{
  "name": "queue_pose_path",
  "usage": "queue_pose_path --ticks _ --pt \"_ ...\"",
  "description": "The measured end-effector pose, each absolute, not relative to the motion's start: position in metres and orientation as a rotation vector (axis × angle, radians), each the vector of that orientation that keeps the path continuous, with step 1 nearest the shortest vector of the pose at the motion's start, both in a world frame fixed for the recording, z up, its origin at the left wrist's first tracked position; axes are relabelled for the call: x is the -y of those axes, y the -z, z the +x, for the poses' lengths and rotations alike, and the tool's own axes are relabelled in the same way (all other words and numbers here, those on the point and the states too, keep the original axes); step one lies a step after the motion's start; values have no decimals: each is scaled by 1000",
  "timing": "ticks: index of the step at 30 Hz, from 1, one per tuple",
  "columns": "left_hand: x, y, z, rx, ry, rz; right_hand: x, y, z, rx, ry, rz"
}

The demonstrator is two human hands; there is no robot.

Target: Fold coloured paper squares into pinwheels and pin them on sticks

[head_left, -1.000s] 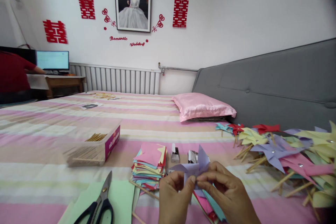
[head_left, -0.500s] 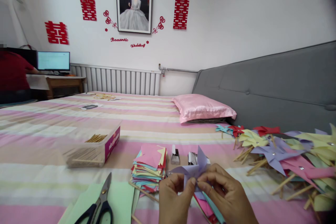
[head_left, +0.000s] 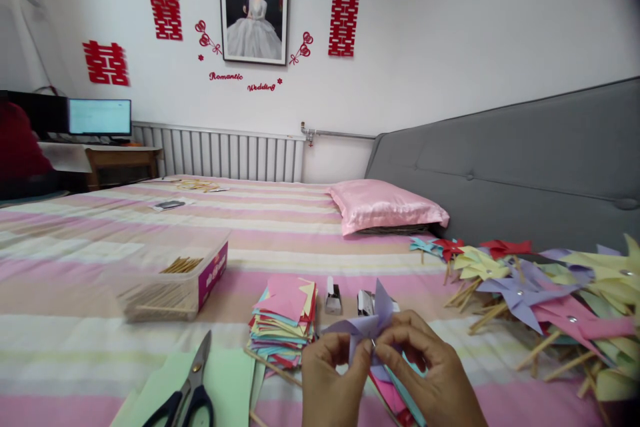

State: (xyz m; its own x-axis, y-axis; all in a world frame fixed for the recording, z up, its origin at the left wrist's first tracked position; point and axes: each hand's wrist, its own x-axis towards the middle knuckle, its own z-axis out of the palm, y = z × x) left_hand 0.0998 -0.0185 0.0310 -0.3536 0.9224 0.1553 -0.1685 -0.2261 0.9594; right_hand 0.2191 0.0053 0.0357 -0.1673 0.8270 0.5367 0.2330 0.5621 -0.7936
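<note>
A light purple paper pinwheel (head_left: 365,328) with folded blades is held up between my two hands, low in the head view. My left hand (head_left: 331,373) is closed, its thumb and fingers pinching the pinwheel near its middle. From the other side my right hand (head_left: 429,363) pinches at the centre, where a small shiny pin (head_left: 373,343) shows by the fingertips. Colored paper strips in pink and blue lie below the hands, partly hidden. Left of them stands a stack of colored paper squares (head_left: 283,327). Two small open boxes (head_left: 333,297) sit just behind.
Scissors (head_left: 193,380) rest on green paper (head_left: 233,373). A clear plastic box (head_left: 165,293) holds wooden sticks. Finished pinwheels (head_left: 520,293) on sticks pile at right, before the grey headboard (head_left: 515,153). A pink pillow (head_left: 387,207) lies further back. A person in red (head_left: 20,143) sits far left.
The pin at the pinwheel's centre shows more plainly between my fingertips. Both hands keep nearly the same place. The person in red has leaned left.
</note>
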Motion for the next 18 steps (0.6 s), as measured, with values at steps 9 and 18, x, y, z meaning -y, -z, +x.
queue_pose_path --ticks 9,18 --pt "16 -27 101 -1153 -1707 928 -10 -25 215 1544 -806 -926" --pt "17 -28 100 -1189 -1683 983 -10 -29 215 1569 -1125 -800"
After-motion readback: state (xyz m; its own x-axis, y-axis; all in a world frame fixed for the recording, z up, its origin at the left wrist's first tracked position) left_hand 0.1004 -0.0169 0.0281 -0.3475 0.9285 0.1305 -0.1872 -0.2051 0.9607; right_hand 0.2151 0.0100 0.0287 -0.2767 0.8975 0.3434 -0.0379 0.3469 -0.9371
